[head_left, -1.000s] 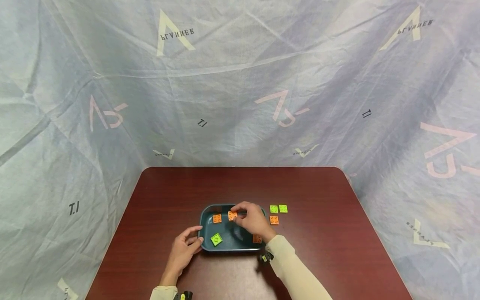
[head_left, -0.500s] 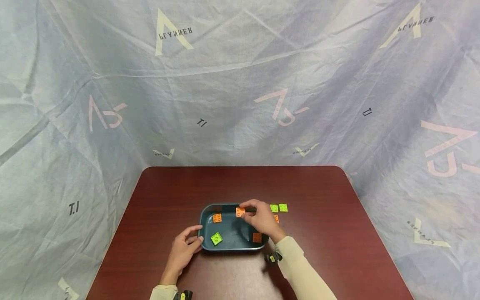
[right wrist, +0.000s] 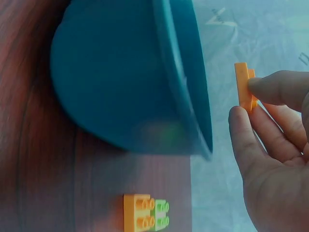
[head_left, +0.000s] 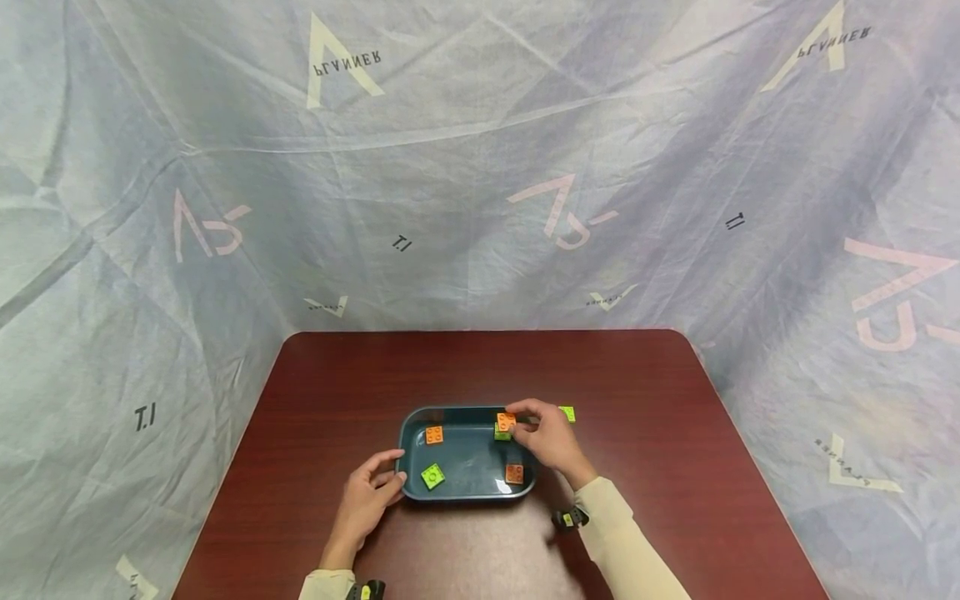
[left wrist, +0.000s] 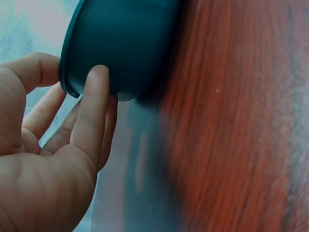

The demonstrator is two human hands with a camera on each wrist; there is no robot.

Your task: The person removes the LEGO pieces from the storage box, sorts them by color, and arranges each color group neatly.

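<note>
Pinching orange block in right hand, above tray; touching tray end with spread fingers of left hand, gripping nothing. Probably mid-carry; calls next for steady pinch and clearance under right hand.

Soft light is filling the head view. Nearer the wearer than the right hand's grip, glare is spotting the tray and sheen is paling the table. Shadow is darkening beside the left hand's grip; behind the right's, cloth is looking hazy.
</note>
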